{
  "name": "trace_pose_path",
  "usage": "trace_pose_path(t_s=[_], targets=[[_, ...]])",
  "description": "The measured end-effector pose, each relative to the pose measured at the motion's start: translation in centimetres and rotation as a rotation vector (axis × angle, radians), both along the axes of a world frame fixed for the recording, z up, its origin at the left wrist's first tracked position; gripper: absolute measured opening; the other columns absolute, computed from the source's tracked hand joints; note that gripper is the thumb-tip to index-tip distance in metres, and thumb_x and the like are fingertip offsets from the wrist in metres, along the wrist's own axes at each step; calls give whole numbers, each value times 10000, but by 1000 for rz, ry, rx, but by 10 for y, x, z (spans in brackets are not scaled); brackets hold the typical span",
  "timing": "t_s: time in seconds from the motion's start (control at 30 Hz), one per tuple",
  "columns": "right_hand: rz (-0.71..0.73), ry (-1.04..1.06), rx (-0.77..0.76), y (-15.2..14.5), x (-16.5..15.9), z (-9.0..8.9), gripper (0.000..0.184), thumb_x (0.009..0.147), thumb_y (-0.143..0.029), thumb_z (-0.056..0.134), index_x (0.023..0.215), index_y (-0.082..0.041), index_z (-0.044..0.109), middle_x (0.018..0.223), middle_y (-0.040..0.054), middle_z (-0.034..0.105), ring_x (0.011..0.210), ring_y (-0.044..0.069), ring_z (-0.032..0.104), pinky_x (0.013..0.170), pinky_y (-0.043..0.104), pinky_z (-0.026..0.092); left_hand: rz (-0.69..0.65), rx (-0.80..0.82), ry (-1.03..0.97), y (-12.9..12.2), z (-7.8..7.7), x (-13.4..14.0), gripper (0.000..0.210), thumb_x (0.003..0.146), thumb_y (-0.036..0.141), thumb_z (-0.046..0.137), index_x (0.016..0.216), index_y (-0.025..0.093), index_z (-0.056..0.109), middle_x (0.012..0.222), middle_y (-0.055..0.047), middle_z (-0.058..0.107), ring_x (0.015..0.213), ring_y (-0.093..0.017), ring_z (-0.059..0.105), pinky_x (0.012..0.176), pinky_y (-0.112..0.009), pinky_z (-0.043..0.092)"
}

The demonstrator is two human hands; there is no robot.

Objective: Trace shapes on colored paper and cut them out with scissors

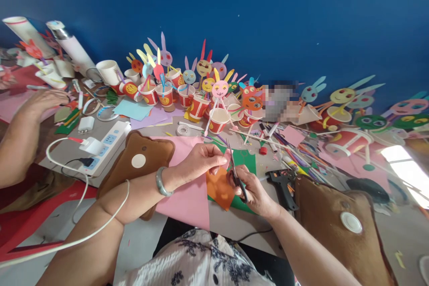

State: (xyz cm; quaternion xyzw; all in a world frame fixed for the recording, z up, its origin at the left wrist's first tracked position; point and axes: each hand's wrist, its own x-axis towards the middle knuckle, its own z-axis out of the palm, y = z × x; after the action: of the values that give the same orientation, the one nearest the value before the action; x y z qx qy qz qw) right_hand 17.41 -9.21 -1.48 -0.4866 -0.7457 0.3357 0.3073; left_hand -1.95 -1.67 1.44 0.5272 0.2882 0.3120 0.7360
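From my end I count one pair of scissors (241,189) gripped by the right hand (252,187), one pink scrap (227,157) pinched by the left hand (208,159), five o'clock of centre, at the blades; one glue gun (281,183), three o'clock from them. Grey tabletop (407,232), blue wall (214,0) at twelve. Two brown bags (144,161), plush, rounded.

On the bench (407,232), a power strip (110,142) lies left of the scissors (236,173), a glue gun (280,184) right. Paper cups (219,121) stand behind.
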Motion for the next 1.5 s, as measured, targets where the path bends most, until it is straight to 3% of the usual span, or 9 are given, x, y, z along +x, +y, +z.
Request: trace_pose_path(t_s=[1.5], targets=[[41, -37, 24, 2, 3, 6, 675, 820, -837, 263, 663, -211, 459, 681, 45, 537, 706, 205, 476, 689, 371, 430, -36, 27, -31, 0, -1, -2, 200, 797, 269, 660, 677, 137, 568, 553, 28, 525, 531, -69, 474, 561, -226, 359]])
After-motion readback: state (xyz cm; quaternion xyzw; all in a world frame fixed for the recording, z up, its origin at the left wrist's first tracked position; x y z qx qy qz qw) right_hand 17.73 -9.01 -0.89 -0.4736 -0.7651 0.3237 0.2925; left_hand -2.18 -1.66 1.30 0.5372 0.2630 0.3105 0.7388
